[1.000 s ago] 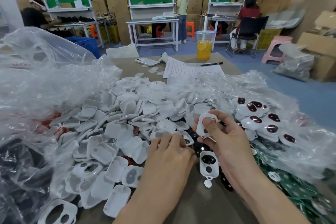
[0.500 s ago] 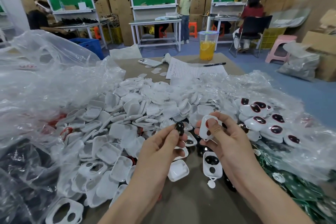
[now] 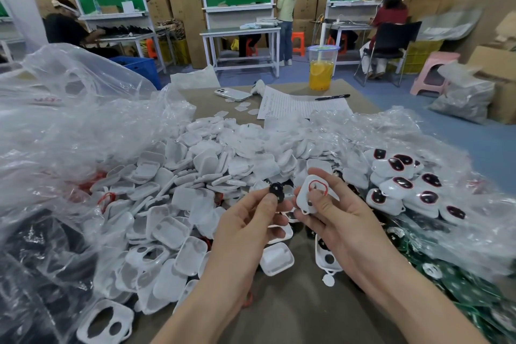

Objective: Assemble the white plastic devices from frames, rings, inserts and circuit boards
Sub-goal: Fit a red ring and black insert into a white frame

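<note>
**Black insert lifted and brought up to the ringed frame**

On the left of the desk (image 3: 293, 313), the heap of white shells (image 3: 173, 193) lies as it did. The left hand (image 3: 248, 223) was down among the parts a second ago. It is now raised, pinching a small black insert (image 3: 276, 190) between thumb and fingertips. The insert is closer to the white frame (image 3: 303, 200) than it was half a second ago; the two are near but apart. The right hand (image 3: 337, 220) grips that frame with its thumb on the face. It has tipped the frame so that the red ring (image 3: 310, 186) seated in its opening shows. By my reading the ring step is finished and the insert goes in next, and it will probably need turning to match the opening. Further right, the finished devices (image 3: 405, 184) sit in their plastic bag, with green circuit boards (image 3: 452, 282) below them, untouched.
</note>
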Available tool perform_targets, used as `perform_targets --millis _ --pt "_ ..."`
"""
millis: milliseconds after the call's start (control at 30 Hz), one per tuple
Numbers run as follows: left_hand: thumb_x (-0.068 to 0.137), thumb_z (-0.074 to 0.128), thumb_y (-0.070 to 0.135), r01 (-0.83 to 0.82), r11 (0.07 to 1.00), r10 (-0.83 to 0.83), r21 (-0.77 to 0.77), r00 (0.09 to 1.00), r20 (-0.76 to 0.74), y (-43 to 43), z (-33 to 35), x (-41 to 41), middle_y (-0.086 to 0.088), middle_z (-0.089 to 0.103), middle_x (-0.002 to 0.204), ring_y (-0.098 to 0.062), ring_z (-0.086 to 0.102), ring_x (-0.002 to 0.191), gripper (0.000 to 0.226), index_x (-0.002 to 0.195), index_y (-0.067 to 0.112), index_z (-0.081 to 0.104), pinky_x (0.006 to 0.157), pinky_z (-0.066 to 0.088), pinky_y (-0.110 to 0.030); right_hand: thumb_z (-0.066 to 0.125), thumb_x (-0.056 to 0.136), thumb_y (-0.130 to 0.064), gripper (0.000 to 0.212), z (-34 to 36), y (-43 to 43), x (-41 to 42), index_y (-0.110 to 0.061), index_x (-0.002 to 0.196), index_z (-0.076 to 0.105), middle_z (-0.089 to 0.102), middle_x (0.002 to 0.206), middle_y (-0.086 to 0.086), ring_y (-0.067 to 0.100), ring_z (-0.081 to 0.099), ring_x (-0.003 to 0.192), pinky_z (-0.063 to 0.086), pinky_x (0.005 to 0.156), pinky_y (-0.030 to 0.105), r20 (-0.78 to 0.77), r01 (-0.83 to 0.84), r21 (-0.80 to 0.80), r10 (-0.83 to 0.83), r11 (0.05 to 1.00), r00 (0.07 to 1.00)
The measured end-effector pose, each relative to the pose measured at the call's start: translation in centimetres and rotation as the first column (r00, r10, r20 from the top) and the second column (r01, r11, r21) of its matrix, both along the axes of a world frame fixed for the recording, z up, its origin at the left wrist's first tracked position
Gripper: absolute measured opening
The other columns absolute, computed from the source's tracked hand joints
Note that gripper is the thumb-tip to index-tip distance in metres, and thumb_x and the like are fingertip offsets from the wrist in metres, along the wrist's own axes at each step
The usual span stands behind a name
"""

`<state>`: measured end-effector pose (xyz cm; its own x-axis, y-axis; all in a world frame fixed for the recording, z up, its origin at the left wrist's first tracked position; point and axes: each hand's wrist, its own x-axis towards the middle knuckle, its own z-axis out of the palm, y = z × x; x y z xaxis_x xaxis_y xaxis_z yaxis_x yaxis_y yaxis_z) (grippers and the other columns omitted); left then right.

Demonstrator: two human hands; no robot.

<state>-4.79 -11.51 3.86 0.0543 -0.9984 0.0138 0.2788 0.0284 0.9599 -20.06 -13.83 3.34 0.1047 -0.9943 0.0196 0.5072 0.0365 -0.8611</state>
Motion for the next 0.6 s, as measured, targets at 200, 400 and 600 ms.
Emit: perform_targets --millis 200,400,600 --pt "0.101 0.058 0.019 -0.018 1.000 0.018 -0.003 0.999 0.027 -0.20 -0.16 0.03 -0.003 0.077 0.088 -0.010 0.064 0.071 0.026 0.088 0.026 0.080 0.066 0.053 -0.020 0.072 0.077 -0.012 0.044 -0.05 0.16 0.13 -0.025 0.118 0.068 0.072 0.106 0.018 0.030 0.072 0.102 0.058 0.080 0.025 -0.083 -0.007 -0.050 0.003 0.999 0.997" --pt "0.100 0.057 0.013 -0.021 1.000 0.020 0.003 0.999 0.033 -0.18 -0.52 0.34 -0.001 0.068 0.073 -0.011 0.059 0.064 0.029 0.097 0.033 0.078 0.064 0.052 -0.018 0.073 0.078 -0.016 0.037 -0.13 0.29 0.17 -0.034 0.110 0.072 0.075 0.102 0.012 0.025 0.072 0.104 0.057 0.081 0.024 -0.106 -0.032 -0.080 0.023 0.996 0.994" --pt "0.085 0.073 0.039 0.006 0.999 -0.003 -0.032 0.996 0.089 -0.04 -0.59 0.43 0.001 0.074 0.083 -0.009 0.067 0.077 0.020 0.105 0.038 0.076 0.074 0.055 -0.025 0.062 0.089 -0.003 0.039 -0.25 0.06 -0.02 -0.031 0.114 0.073 0.073 0.098 0.012 0.019 0.073 0.096 0.057 0.075 0.023 -0.051 -0.060 -0.046 0.058 0.997 0.997"
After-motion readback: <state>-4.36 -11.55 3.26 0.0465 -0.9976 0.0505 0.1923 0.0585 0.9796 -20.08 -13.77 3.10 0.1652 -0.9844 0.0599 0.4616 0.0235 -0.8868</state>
